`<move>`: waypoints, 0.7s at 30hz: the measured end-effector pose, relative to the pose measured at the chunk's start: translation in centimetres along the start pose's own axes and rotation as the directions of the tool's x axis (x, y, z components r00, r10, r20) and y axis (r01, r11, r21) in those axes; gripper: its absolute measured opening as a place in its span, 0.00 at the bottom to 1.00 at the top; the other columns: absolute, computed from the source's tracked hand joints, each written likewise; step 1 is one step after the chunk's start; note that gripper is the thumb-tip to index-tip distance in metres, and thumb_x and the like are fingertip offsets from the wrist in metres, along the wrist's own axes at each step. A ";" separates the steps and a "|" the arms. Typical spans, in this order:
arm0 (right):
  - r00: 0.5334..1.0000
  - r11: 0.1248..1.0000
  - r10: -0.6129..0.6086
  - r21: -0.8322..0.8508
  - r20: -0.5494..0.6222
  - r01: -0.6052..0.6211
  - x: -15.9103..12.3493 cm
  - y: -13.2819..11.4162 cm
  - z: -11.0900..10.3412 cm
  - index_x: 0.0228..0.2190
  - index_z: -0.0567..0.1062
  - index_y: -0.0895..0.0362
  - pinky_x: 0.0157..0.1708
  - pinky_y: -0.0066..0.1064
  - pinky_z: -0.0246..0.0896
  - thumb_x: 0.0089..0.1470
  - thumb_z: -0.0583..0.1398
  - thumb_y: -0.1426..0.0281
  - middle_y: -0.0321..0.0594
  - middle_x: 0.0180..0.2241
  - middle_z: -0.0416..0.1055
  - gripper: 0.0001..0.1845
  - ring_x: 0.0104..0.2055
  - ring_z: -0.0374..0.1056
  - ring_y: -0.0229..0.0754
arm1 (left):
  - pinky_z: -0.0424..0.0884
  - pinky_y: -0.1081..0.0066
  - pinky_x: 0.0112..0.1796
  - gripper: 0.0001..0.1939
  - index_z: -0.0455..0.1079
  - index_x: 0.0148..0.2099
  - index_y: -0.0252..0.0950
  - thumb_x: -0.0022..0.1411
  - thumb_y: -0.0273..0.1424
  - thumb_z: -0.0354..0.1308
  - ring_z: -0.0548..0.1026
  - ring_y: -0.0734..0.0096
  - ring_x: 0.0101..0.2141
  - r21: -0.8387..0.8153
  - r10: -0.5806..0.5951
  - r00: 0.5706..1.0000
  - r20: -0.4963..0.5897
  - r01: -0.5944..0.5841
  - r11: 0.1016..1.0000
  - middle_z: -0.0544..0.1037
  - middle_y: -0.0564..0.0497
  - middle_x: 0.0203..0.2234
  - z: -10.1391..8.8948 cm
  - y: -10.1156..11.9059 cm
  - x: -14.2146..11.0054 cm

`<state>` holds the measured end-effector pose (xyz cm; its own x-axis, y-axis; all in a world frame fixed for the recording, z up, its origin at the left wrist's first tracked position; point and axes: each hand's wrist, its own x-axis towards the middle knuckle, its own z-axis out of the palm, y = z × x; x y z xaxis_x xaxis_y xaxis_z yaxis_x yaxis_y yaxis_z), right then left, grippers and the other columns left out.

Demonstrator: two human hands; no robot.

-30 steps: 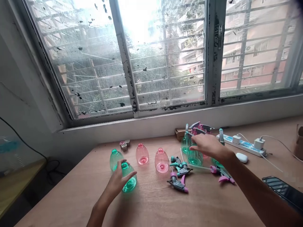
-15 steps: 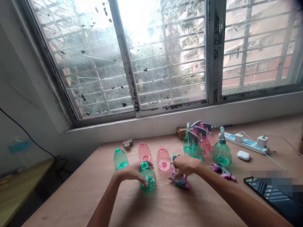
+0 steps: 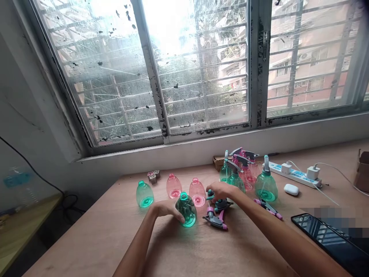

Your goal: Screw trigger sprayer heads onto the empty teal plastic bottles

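My left hand [image 3: 167, 211] is wrapped round a green plastic bottle [image 3: 188, 217], upright and without a top, at the front of the table. My right hand [image 3: 220, 190] has its fingers closed on a grey trigger spray head [image 3: 223, 205] with a teal collar; the far fingers are hidden. Just in front of it lies a pink-and-grey spray head [image 3: 215, 220]. Two open pink bottles, one on the left [image 3: 174, 186] and one on the right [image 3: 197, 192], stand behind the held bottle. Left of them is another open green bottle [image 3: 144, 195].
Several bottles with spray heads on, among them a green one [image 3: 265, 186], stand back right. Another pink-and-grey spray head [image 3: 268, 209] lies nearby. Further right are a power strip [image 3: 300, 175], a white case [image 3: 291, 189] and a phone [image 3: 325, 238]. Small blocks [image 3: 153, 176] sit back left.
My left hand has brought the green bottle slightly right and back, closer to my right hand. My right hand has come off the pink-and-grey spray head and now grips the teal-collared one.
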<state>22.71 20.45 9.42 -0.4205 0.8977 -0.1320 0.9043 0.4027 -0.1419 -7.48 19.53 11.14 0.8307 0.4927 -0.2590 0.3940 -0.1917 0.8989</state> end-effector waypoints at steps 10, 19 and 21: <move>0.967 0.992 0.110 0.088 -0.228 -0.092 -1.2 0.3 -2.7 0.56 0.77 0.55 0.51 0.50 0.75 0.70 0.65 0.63 0.47 0.56 0.76 0.17 0.52 0.77 0.52 | 0.79 0.49 0.52 0.20 0.72 0.63 0.37 0.72 0.36 0.65 0.79 0.53 0.53 -0.049 0.069 0.992 0.104 -0.064 0.997 0.77 0.42 0.59 -1.9 -2.5 2.1; 0.914 0.910 0.093 0.407 -0.395 0.083 -7.2 3.2 -8.5 0.47 0.77 0.57 0.39 0.37 0.74 0.76 0.51 0.61 0.44 0.42 0.80 0.18 0.41 0.78 0.47 | 0.79 0.49 0.52 0.20 0.72 0.63 0.37 0.73 0.37 0.64 0.80 0.53 0.53 -0.070 0.038 0.985 0.169 -0.026 0.997 0.77 0.42 0.59 -3.6 -3.0 3.6; 0.942 0.862 0.021 0.483 -0.335 0.153 -8.6 3.7 -9.4 0.45 0.78 0.56 0.32 0.31 0.73 0.72 0.54 0.58 0.45 0.43 0.79 0.18 0.39 0.79 0.47 | 0.79 0.49 0.52 0.20 0.72 0.63 0.37 0.73 0.37 0.64 0.80 0.54 0.53 -0.069 0.022 0.983 0.182 -0.009 0.998 0.77 0.42 0.59 -3.9 -3.0 4.0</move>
<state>30.33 15.87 19.23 -0.3524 0.9139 0.2016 0.6798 0.3980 -0.6160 -6.87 25.36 8.73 0.8968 0.3259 -0.2991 0.3578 -0.1370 0.9237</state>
